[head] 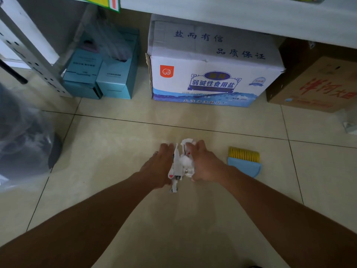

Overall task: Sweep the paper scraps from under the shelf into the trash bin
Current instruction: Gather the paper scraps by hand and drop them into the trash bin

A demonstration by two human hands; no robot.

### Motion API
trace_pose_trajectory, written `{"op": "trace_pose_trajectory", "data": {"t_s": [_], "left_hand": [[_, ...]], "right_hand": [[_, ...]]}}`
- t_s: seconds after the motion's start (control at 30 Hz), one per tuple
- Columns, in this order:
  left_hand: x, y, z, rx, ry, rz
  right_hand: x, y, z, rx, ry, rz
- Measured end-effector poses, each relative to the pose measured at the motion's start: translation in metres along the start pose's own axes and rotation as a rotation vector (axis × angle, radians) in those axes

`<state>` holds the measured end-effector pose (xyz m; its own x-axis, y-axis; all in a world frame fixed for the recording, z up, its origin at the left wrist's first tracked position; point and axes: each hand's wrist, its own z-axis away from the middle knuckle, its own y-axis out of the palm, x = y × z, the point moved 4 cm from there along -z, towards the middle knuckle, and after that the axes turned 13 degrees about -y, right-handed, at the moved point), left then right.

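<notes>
A heap of white paper scraps [182,164] lies on the beige tiled floor in front of the shelf. My left hand [158,167] presses against its left side and my right hand [205,163] against its right side, so the heap is squeezed between both palms. A small blue hand brush with yellow bristles [244,161] lies flat on the tiles just right of my right hand, untouched. At the far left stands a dark trash bin [25,144] lined with a clear plastic bag.
Under the white shelf [241,14] stand two teal boxes [100,78], a white salt carton [210,74] and a brown carton [316,84]. A perforated metal shelf post [32,57] slants at the left. One crumpled scrap [349,124] lies at the right edge.
</notes>
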<state>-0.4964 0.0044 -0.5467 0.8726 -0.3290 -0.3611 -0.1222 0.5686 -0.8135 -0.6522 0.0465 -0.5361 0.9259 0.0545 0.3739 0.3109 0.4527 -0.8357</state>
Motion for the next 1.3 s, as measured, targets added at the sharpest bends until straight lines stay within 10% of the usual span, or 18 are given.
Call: {"op": "trace_pose_trajectory", "data": {"t_s": [0.37, 1.3], "left_hand": [[-0.014, 0.0, 0.0, -0.054, 0.008, 0.167], [0.024, -0.2, 0.114, -0.32, -0.102, 0.247]], "right_hand": [[0.029, 0.017, 0.0, -0.332, 0.103, -0.422], [0.196, -0.146, 0.012, -0.427, -0.185, -0.267]]}}
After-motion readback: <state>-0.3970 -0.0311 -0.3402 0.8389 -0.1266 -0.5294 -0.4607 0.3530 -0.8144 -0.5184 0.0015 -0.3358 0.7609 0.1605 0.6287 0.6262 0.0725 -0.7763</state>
